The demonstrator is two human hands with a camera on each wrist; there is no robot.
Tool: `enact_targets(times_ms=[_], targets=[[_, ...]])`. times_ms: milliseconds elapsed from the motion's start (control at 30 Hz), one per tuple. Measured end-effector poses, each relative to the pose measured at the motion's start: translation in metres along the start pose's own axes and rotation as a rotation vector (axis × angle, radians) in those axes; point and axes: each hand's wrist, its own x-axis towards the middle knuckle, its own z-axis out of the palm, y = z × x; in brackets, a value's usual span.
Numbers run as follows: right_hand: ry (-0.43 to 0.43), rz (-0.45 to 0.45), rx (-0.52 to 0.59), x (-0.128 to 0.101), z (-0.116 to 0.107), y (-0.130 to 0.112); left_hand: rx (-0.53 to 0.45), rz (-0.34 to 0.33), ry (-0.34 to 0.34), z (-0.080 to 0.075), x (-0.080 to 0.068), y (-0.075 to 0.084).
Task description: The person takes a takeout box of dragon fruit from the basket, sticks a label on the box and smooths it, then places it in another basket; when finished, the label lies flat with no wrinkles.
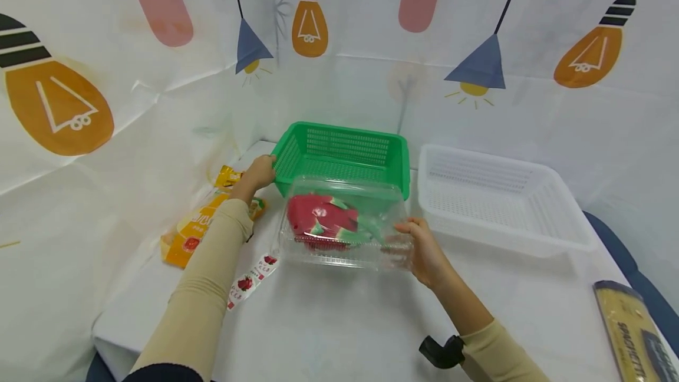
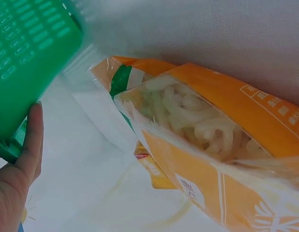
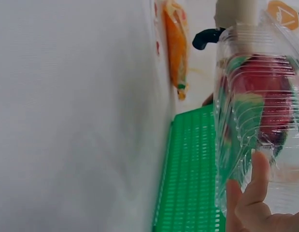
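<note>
White table point(image 1: 339, 323) spreads over the bottom of the frame. Just above, right of the middle, the right hand point(image 1: 424, 255) pinches the right end of a clear box point(image 1: 366, 224) with red fruit point(image 1: 320, 217) inside. The box, long from left to right, hides the near edge of a green basket point(image 1: 347, 145), whose open top faces up behind it. The left hand point(image 1: 258, 175) grips its left rim.

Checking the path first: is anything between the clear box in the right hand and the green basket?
Nothing visible is. In the head view, the clear box in the right hand overlaps part of the green basket; whether it clears the rim, I cannot tell. The left hand holds the basket's left end.
</note>
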Motion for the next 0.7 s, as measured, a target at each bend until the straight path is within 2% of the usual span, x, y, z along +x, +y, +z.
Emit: enact_targets(times_ms=[700], targets=[[0.077, -0.006, 0.001, -0.035, -0.03, 0.019, -0.009, -0.003, -0.004, 0.0, 0.001, -0.001]])
